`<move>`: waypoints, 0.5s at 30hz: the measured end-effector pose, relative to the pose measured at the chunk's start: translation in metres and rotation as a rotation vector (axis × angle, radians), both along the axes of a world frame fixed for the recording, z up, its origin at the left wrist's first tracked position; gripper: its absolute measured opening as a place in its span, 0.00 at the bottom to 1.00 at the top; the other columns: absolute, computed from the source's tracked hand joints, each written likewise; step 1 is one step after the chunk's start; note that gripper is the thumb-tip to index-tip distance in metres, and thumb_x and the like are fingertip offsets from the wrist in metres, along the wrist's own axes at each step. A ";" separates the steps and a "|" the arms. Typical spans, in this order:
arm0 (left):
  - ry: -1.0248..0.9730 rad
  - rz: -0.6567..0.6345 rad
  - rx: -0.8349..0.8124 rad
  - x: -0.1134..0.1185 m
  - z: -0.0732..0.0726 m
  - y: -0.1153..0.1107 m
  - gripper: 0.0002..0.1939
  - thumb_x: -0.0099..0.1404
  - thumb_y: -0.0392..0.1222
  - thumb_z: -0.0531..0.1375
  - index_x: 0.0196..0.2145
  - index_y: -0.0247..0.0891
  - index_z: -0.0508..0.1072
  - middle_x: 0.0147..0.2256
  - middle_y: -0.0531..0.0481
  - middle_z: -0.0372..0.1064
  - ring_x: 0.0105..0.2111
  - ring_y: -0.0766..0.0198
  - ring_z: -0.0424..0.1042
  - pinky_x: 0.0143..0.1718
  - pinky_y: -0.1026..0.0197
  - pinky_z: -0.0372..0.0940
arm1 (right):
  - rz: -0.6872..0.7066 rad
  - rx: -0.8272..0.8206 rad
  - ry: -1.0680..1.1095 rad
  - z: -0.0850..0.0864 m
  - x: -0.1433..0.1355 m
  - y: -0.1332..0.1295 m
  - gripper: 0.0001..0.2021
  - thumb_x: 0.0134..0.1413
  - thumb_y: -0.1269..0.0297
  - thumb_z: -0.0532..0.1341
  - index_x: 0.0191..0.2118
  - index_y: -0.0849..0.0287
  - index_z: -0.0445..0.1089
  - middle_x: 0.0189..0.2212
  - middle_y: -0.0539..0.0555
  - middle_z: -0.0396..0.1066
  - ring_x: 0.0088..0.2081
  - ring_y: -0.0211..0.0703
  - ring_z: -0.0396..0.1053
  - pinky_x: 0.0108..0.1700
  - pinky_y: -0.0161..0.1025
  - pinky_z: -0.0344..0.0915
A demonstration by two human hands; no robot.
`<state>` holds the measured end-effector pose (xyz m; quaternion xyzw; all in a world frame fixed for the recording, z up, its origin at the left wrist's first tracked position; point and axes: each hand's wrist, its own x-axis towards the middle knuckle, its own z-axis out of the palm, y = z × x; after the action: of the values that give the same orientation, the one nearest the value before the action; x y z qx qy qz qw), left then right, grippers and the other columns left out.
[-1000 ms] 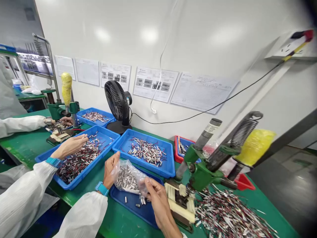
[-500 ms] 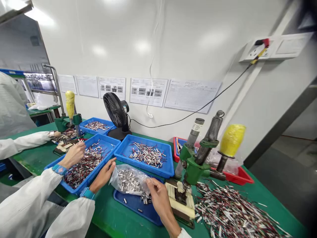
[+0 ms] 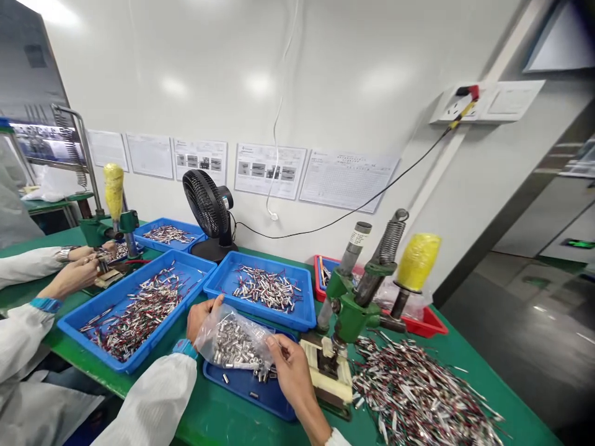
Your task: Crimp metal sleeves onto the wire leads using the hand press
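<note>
A clear plastic bag full of small metal cylinders lies over a dark blue tray. My left hand grips the bag's upper left side, its fingers partly behind the plastic. With thumb and fingers, my right hand pinches the bag's right edge. A few cylinders sit loose in the tray below the bag. Right of my right hand stands a green hand press with a yellow-wrapped handle.
Blue trays of wired parts stand behind and left. A wired-parts pile covers the right side. A black fan and red tray stand farther back. At left, a co-worker's hands are by another press.
My left hand has moved onto the bag and closed on its edge. The co-worker's hand has moved left from the wired-parts tray to the press. The camera view has shifted right.
</note>
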<state>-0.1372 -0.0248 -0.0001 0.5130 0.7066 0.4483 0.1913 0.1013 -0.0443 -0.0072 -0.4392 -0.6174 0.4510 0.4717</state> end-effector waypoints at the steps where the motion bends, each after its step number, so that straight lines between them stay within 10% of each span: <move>1: 0.044 0.021 0.001 0.003 0.006 0.001 0.32 0.67 0.66 0.50 0.16 0.40 0.62 0.17 0.53 0.57 0.24 0.60 0.61 0.28 0.59 0.49 | -0.003 -0.004 0.000 -0.001 0.001 -0.001 0.30 0.54 0.34 0.60 0.27 0.62 0.76 0.24 0.52 0.69 0.29 0.42 0.63 0.32 0.35 0.60; 15: 0.516 -0.017 0.018 0.042 0.110 0.011 0.30 0.72 0.56 0.52 0.17 0.39 0.72 0.19 0.46 0.67 0.22 0.61 0.63 0.30 0.57 0.42 | -0.074 -0.282 0.242 0.020 0.018 -0.012 0.32 0.39 0.32 0.69 0.34 0.60 0.81 0.33 0.59 0.78 0.38 0.52 0.73 0.36 0.43 0.76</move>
<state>-0.0948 -0.0138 0.1101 0.6179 0.7237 0.3073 0.0040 0.1192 -0.0559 0.0128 -0.4662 -0.4701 0.5649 0.4925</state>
